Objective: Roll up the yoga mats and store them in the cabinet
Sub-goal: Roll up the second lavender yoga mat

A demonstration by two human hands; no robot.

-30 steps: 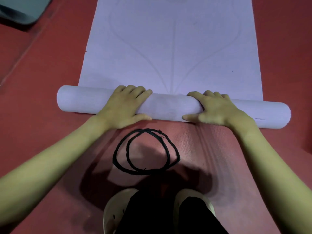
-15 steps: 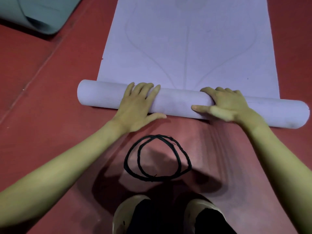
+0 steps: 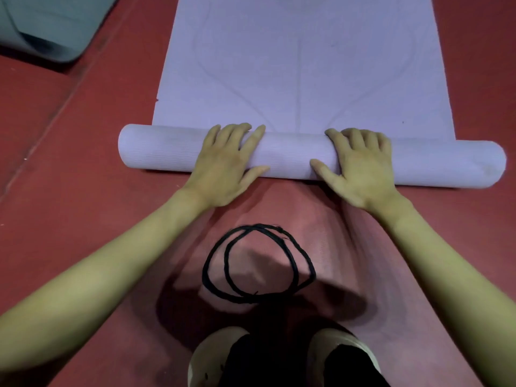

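The lilac yoga mat (image 3: 301, 65), faintly line-marked, lies partly rolled on the red floor (image 3: 69, 205), its rolled part (image 3: 290, 155) a tube lying crosswise at the flat stretch's near end, ends overhanging both sides.

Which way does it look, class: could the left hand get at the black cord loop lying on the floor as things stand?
Probably yes. The black cord loop lies on bare red floor just nearer the person than the left hand, with nothing over or around it. That hand now presses on the rolled mat, so it would have to let go first.
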